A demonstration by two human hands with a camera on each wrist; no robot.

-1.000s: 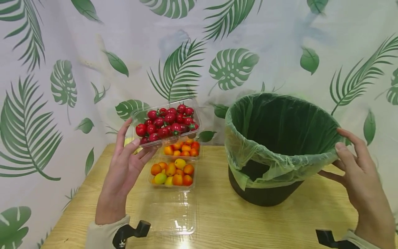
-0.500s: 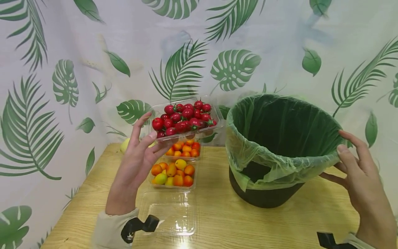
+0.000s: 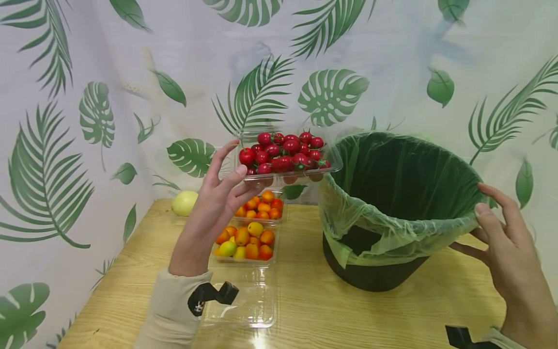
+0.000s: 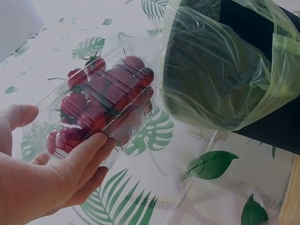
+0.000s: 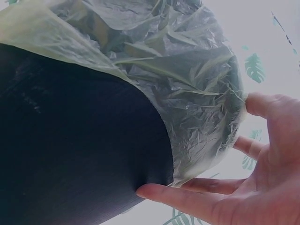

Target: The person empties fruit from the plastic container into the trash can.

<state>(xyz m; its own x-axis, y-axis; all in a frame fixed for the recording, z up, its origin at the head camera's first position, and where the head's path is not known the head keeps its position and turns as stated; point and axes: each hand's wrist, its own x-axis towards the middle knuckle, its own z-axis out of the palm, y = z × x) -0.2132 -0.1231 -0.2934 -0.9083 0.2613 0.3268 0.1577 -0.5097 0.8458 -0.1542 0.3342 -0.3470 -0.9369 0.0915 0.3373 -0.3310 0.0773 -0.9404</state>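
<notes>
My left hand [image 3: 216, 206] grips the left end of a clear plastic box [image 3: 333, 165] by its edge, thumb on the near side and fingers spread behind and below. Red cherry tomatoes [image 3: 283, 152], some with green stems, fill the box, which is held up above the table. Its right end overlaps the left rim of a black trash bin [image 3: 379, 276] in the head view; the left wrist view shows the box just beside the bin's green bag [image 4: 211, 79]. My right hand [image 3: 510, 237] holds the bin's right rim, with fingertips against the bag and the bin's side [image 5: 79, 140].
Two clear boxes of small orange and yellow fruit, a nearer box [image 3: 246, 242] and a farther box [image 3: 263, 208], stand left of the bin. Nearer lies a clear plastic tray [image 3: 244, 305]. A pale yellow-green round fruit [image 3: 184, 203] sits at the back left. Leaf-printed cloth [image 3: 331, 39] hangs behind the table.
My left hand has carried the box of cherry tomatoes rightward and slightly up, to the bin's left rim. The round fruit at the back left has come into view. My right hand stays on the bin.
</notes>
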